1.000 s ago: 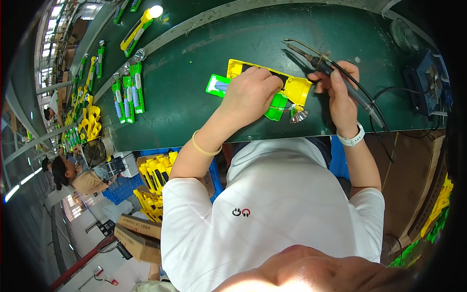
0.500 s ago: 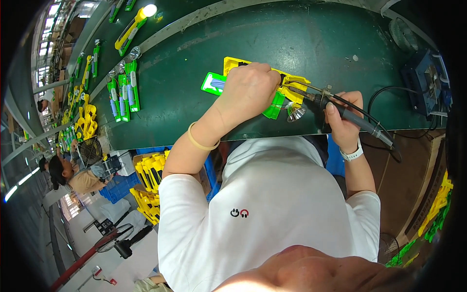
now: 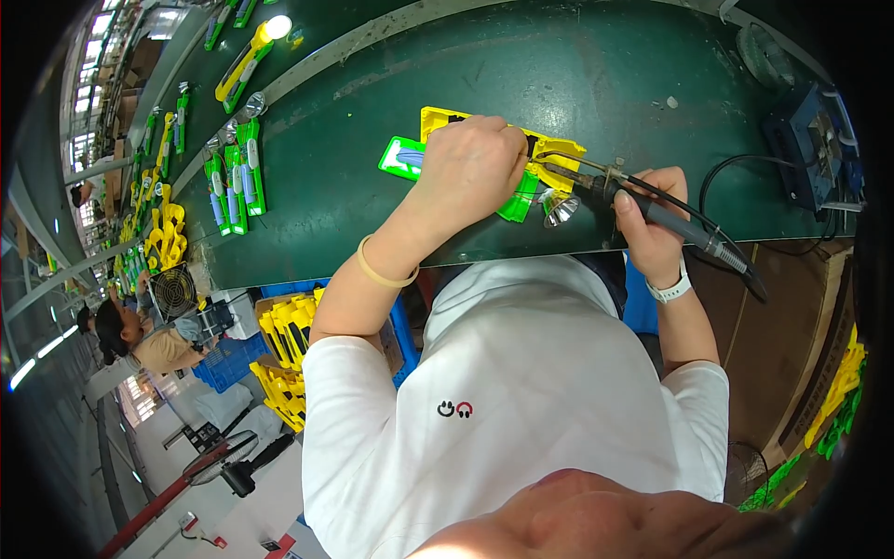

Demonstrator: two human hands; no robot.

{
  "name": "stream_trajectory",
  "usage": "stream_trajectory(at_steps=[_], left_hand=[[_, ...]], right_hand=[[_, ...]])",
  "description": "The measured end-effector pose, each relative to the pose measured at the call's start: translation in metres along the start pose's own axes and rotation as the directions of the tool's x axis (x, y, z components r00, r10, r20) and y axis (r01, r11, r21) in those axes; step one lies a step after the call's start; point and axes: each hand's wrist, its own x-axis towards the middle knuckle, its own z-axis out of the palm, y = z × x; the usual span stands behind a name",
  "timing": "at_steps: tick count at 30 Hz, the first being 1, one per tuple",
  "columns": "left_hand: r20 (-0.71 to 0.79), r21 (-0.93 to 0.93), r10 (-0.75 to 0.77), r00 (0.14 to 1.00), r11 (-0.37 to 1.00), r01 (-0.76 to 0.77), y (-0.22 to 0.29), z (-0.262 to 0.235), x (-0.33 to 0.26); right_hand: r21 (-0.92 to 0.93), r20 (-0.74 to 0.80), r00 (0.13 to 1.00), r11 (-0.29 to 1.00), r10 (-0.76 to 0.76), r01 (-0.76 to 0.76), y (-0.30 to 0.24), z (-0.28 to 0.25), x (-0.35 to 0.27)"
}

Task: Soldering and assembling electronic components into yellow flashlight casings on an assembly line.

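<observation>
On the green bench, a yellow plastic flashlight housing (image 3: 434, 118) lies with its hollow side up. Over its middle, my left hand (image 3: 473, 166) is closed with curled fingers; the fingertips are hidden against the housing. My right hand (image 3: 655, 228) grips the dark handle of a soldering iron (image 3: 672, 222) with a thin metal tube along it. The iron's tip reaches into the housing's right end, near my left fingers. A green casing piece (image 3: 401, 156) pokes out left of my left wrist. A shiny reflector cup (image 3: 560, 209) sits by the housing's near right edge.
A blue soldering station (image 3: 803, 154) stands at the right, joined by a black cable. Green flashlight parts (image 3: 237, 182) lie in a row at the left, near a lit yellow flashlight (image 3: 250, 61). Yellow housings fill a box (image 3: 291, 326) below the bench. Another person (image 3: 154, 345) sits far left.
Both hands, the housing and the iron have shifted slightly left together. The iron's tip stays at the housing's right end, and both grips look the same.
</observation>
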Motion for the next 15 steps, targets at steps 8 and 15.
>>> stream_trajectory(at_steps=[8, 15], left_hand=[[-0.009, 0.000, 0.009, 1.000, 1.000, -0.009, -0.001, 0.000, 0.000], [-0.022, -0.029, 0.006, 1.000, 1.000, -0.007, -0.003, 0.002, 0.000]], right_hand=[[0.088, -0.053, 0.997, 0.994, -0.063, 0.068, 0.000, 0.000, -0.001], [0.282, -0.115, 0.991, 0.954, -0.067, 0.098, -0.016, 0.019, 0.015]])
